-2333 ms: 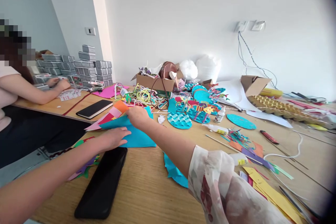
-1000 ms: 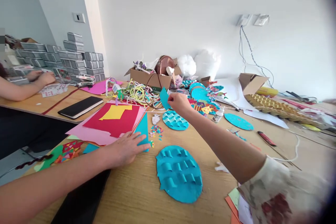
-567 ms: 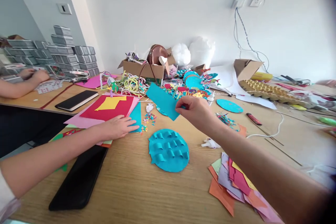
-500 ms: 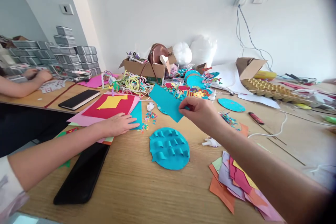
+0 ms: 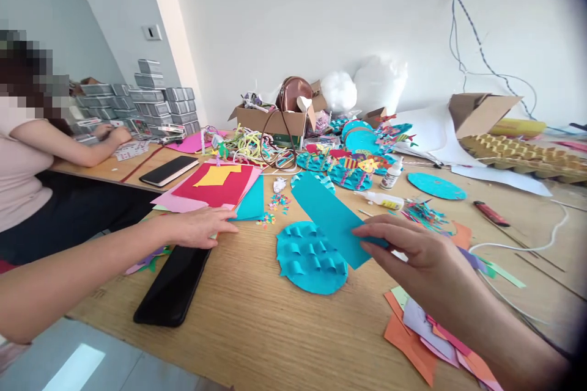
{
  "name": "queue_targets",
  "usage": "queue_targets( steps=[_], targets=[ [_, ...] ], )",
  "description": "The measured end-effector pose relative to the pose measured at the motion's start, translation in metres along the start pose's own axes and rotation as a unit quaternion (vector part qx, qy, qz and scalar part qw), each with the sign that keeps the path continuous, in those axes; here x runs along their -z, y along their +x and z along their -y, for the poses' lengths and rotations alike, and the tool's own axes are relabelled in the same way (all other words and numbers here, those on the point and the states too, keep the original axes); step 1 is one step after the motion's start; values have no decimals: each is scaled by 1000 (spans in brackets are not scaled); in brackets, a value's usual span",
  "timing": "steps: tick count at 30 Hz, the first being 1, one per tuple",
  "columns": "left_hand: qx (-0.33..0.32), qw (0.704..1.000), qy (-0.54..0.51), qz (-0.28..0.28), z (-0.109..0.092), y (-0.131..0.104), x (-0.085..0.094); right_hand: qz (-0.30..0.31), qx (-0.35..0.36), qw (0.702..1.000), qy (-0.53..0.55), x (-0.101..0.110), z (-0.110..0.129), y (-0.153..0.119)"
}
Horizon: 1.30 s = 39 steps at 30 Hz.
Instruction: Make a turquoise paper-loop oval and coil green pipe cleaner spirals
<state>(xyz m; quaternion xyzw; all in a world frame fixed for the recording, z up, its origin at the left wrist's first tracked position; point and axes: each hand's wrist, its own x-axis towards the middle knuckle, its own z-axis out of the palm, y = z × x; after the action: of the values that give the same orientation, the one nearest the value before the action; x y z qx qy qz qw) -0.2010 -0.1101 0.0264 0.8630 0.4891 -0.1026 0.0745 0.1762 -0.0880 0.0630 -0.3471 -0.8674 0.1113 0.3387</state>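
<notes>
A flat strip of blue paper [image 5: 328, 214] is pinched between the thumb and fingers of my right hand [image 5: 413, 250]. It hangs over the right part of a round blue piece [image 5: 312, 256] with rows of curled paper loops. My left hand [image 5: 197, 226], fingers stretched out, rests at the near edge of a paper stack with red paper [image 5: 183, 191], a yellow piece [image 5: 215, 176] on top and blue sheets [image 5: 251, 201] at its right. Just below that hand lies a black phone [image 5: 169, 293].
Coloured scraps [image 5: 426, 330] lie at the near right, glue bottles [image 5: 383, 200] and a red cutter [image 5: 490, 214] beyond. A black notebook [image 5: 169, 170] and cardboard box [image 5: 270, 119] stand farther back. At the left a person [image 5: 27, 153] sits by stacked boxes.
My right hand has moved nearer with the blue strip, which now overlaps the round piece. My left hand has drawn back toward the stack's near edge. The view has shifted left, showing more of the person.
</notes>
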Motion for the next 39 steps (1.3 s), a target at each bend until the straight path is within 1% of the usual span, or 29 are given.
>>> queue_targets(
  steps=[5,7,11,14,16,18,19,20,21,22,24,25,26,28,29,30,31,32,34,35,37,38,39],
  targets=[
    [-28,998,6,-51,7,0,-4,7,17,999,31,2,15,-10],
    [-30,998,14,-54,11,1,-4,13,25,999,27,4,20,-14],
    [-7,999,14,-51,21,2,-7,11,45,999,3,7,27,-21],
    [6,998,6,-58,20,5,-6,4,40,999,-3,6,28,-26],
    [6,998,3,-64,10,8,1,1,24,1000,8,4,27,-29],
    [7,997,-19,-80,-13,13,13,-4,-1,999,32,0,26,-32],
    [23,991,-74,-107,-29,15,20,-8,-18,999,50,-2,26,-33],
    [38,979,-145,-138,-47,17,27,-15,-35,997,73,-4,25,-35],
    [47,960,-228,-158,-67,19,32,-24,-53,993,101,-6,25,-36],
    [52,926,-331,-175,-88,21,36,-36,-70,988,132,-9,25,-38],
    [52,828,-517,-211,-130,24,36,-73,-103,973,193,-16,27,-41],
    [48,773,-591,-226,-148,27,34,-95,-118,964,220,-21,28,-43],
    [33,724,-651,-226,-164,30,30,-114,-131,954,242,-26,29,-45],
    [-17,641,-744,-186,-187,39,20,-131,-154,938,282,-37,33,-51],
    [-13,605,-773,-190,-193,44,15,-123,-158,933,300,-42,35,-54],
    [-4,577,-792,-198,-198,50,11,-108,-158,930,313,-48,37,-58],
    [14,558,-801,-214,-199,55,8,-91,-151,931,318,-52,38,-62],
    [31,547,-804,-233,-199,59,5,-68,-142,937,311,-54,39,-66],
    [56,531,-802,-267,-195,65,4,-35,-126,956,262,-54,36,-76],
    [65,522,-803,-281,-192,67,5,-31,-125,967,221,-50,32,-81],
    [76,504,-807,-298,-186,70,8,-52,-146,981,114,-38,19,-93],
    [81,497,-809,-303,-184,72,11,-73,-168,982,51,-29,10,-100],
    [89,493,-809,-307,-183,74,13,-90,-201,975,-14,-19,0,-108]
  ],
)
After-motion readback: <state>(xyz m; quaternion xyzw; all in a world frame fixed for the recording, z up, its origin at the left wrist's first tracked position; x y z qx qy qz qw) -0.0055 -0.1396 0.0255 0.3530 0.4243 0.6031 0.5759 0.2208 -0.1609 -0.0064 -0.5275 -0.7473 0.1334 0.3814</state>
